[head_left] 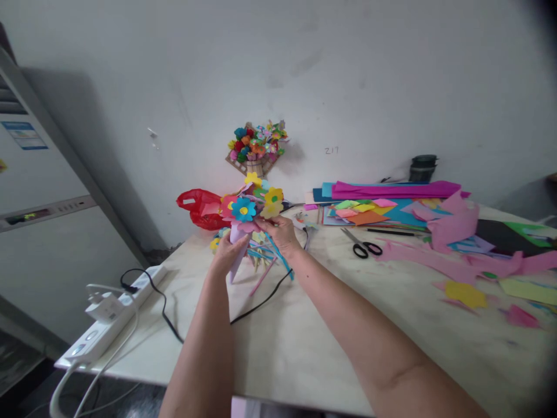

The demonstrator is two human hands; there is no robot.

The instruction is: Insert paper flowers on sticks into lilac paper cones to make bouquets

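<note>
My left hand (230,251) is closed around a lilac paper cone (237,261), held upright over the table. Paper flowers crowd its top, among them a blue flower (243,209), a yellow flower (274,196) and a red one (227,205). On the right side of this bunch, my right hand (281,233) has its fingers pinched at the lower edge of the flowers, on what looks like one paper flower; the fingertips are partly hidden. Behind and below the hands lie more paper flowers and thin stems, including a blue stem (285,265) and a pink stem (263,277).
Behind the bunch are a red plastic bag (198,209) and a flower-filled wall basket (255,167). Scissors (363,245), coloured paper (391,190) and pink scraps (452,264) spread to the right. A power strip (98,337) with cables lines the left edge.
</note>
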